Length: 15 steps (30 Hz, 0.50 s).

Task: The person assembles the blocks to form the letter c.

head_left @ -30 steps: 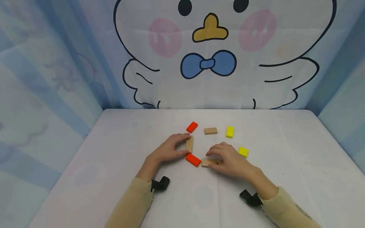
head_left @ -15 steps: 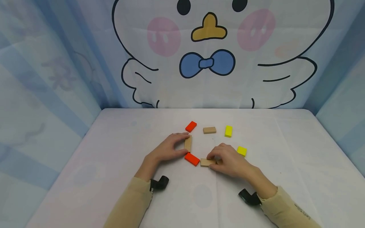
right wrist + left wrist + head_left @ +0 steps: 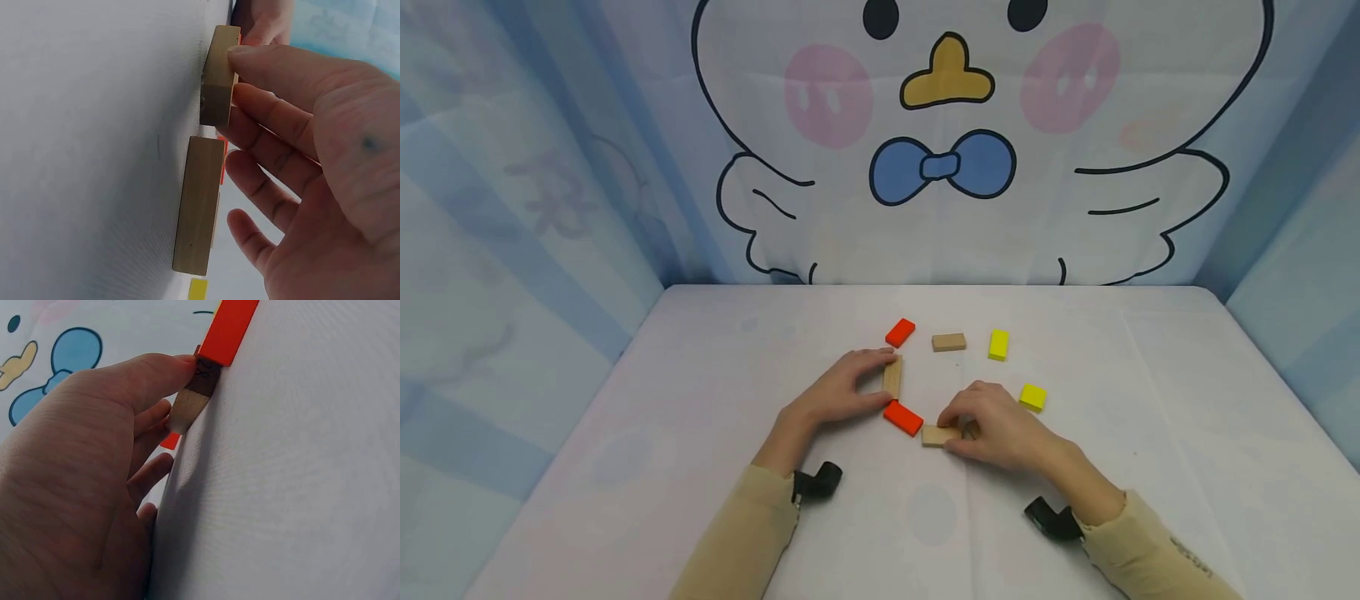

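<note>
Hands work close together on a white table, amid a loose ring of small blocks. The left hand pinches an upright wooden block between thumb and fingertips, its lower end touching a red block that lies just below it. The right hand curls its thumb and fingers round a second wooden block, which lies flat on the table, its left end just beside the red block. Farther back lie another red block, a third wooden block and a yellow block; a second yellow block sits just beyond the right hand. Behind hangs a cartoon bird backdrop.
</note>
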Motion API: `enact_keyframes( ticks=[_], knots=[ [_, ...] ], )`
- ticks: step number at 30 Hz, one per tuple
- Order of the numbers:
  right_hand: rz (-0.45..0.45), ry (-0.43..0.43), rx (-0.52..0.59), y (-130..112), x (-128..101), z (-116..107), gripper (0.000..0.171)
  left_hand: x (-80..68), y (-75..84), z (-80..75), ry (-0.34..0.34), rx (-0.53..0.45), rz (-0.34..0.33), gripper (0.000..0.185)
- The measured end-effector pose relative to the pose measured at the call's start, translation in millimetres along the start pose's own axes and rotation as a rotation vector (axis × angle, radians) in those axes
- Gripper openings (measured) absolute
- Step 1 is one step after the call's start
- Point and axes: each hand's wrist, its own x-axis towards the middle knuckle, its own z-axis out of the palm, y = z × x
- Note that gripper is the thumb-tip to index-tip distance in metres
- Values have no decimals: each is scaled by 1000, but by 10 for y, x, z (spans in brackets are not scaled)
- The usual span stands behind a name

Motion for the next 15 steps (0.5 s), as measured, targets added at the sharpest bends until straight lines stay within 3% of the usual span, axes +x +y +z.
enact_keyframes(
  ticks=[15],
  knots=[
    [-4, 0, -1, -14, 6, 20, 19, 0, -20, -4, -6, -7, 12, 63]
  ],
)
